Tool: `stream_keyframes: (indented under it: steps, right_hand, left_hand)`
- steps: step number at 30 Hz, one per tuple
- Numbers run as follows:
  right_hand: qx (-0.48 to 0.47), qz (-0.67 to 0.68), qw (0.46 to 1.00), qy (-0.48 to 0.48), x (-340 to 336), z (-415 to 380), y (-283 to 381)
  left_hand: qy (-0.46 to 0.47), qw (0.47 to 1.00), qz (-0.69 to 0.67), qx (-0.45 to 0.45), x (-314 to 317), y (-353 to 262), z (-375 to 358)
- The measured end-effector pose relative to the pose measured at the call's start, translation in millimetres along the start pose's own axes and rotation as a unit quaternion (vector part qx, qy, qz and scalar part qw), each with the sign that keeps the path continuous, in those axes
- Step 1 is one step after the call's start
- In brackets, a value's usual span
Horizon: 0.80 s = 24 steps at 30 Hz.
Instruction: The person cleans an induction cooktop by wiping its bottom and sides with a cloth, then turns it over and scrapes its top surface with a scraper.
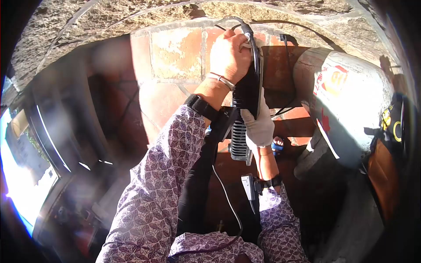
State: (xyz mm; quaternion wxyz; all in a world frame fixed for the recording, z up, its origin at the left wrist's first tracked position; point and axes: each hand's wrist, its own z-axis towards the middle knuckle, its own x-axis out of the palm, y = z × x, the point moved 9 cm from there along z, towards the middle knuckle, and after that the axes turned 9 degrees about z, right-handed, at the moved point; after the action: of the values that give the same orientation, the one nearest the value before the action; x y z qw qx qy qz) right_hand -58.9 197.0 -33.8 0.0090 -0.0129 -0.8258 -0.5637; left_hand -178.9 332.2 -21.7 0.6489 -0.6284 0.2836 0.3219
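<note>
A long black device [246, 94] with a ribbed grey lower end stands out in front of my body. My left hand [229, 55], bare with a bracelet at the wrist, is closed at the device's top end, where a black cable [246, 30] comes out. Lower down, my right hand [259, 125], in a white glove, is wrapped round the device's side. The glove's fingertips are partly hidden behind the black body. Each forearm has a black strap with a small unit on it.
A large pale cylinder [355, 92] with red markings lies at the right. Reddish floor tiles [175, 57] meet a rough stone surface [109, 17] at the top. A foot in a blue sandal [277, 147] shows beside my right wrist. Dark step-like shapes fill the left.
</note>
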Motion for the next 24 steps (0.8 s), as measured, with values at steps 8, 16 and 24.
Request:
stream_keyframes:
  steps: [8,16,24]
  right_hand:
    - [0.030,-0.021,0.999,0.013,25,-13,-19]
    - [0.017,-0.062,0.998,0.014,24,-14,-22]
    - [-0.006,-0.077,0.997,0.002,19,-15,-16]
  left_hand:
    - [0.042,0.972,-0.197,-0.120,-29,26,-61]
    - [0.102,0.917,-0.371,-0.109,3,47,-55]
    - [0.117,0.858,-0.447,-0.224,43,62,-15]
